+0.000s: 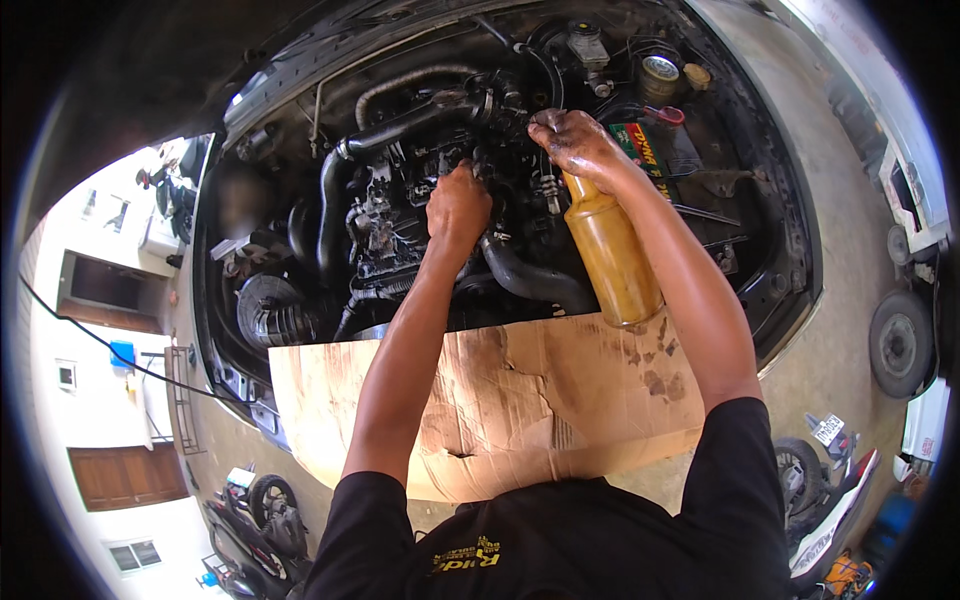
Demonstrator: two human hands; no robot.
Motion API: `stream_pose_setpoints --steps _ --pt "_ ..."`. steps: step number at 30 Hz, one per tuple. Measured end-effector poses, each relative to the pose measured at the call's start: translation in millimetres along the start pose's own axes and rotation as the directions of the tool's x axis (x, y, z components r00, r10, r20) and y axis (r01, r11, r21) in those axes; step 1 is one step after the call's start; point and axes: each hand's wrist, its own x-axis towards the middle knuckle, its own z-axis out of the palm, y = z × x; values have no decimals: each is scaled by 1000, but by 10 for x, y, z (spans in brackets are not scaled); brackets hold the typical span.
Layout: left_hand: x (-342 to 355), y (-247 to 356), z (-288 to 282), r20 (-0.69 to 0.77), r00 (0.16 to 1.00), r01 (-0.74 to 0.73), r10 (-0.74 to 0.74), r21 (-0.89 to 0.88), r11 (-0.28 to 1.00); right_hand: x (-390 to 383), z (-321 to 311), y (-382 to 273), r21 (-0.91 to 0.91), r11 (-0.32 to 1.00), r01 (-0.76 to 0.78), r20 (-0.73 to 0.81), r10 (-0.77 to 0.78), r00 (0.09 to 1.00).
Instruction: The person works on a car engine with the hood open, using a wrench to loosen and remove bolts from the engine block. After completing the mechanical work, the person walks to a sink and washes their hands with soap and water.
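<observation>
My left hand (458,205) is closed at the middle of the dark, grimy engine (390,200), fingers on a part I cannot make out. My right hand (575,145) grips the neck of a clear bottle (610,260) holding yellowish-brown liquid, tilted over the right side of the engine bay. A black curved hose (530,280) runs between my forearms. A large stained cardboard sheet (500,400) covers the car's front edge below my arms.
A round can (659,80), a green-and-red box (630,140) and long metal tools (705,215) lie at the bay's right. The raised hood (120,90) borders the upper left. Motorcycles (275,505) stand on both sides; a loose wheel (900,345) is at right.
</observation>
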Motion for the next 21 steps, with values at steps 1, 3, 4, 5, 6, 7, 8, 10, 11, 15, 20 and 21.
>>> stream_pose_setpoints --steps 1,3,4,5,6,7,8,10,11,15,20,21 --pt "35 12 -15 -19 1000 -4 4 3 1000 1 -17 -10 -9 1000 3 -8 -3 1000" --pt "76 20 5 -24 1000 1 -1 1 1000 29 -21 18 -14 1000 22 -16 -22 1000" --pt "126 24 31 -14 1000 5 -5 0 1000 25 -31 42 0 1000 23 -21 -23 1000" --pt "160 36 34 -8 1000 12 -12 -2 1000 15 -51 19 15 1000 27 -23 -26 999" --pt "147 33 48 -21 1000 13 -13 -32 999 -26 -71 6 42 999 16 -27 -15 1000" --pt "104 22 68 -34 999 14 -16 -62 998 -47 -80 -23 53 998 14 -30 -13 999" --pt "42 41 84 -39 999 10 -14 -94 995 -78 -103 -22 58 998 6 -36 -4 999" --pt "-34 42 51 -49 999 -7 2 -114 993 -91 -101 -35 41 999 10 -35 -9 999" --pt "-91 73 20 -52 999 -17 11 -131 991 -103 -114 -16 28 1000 9 -30 -8 1000" --pt "-290 -7 -141 -125 992 -29 -1 -236 971 -119 -113 -96 21 1000 -5 25 4 1000" --pt "-550 -815 -260 -447 886 -244 122 -228 942 -195 -126 -228 100 995 -22 17 20 1000" --pt "-633 -941 -313 -427 904 -173 33 -294 940 -230 -143 -327 147 988 -44 39 38 999"
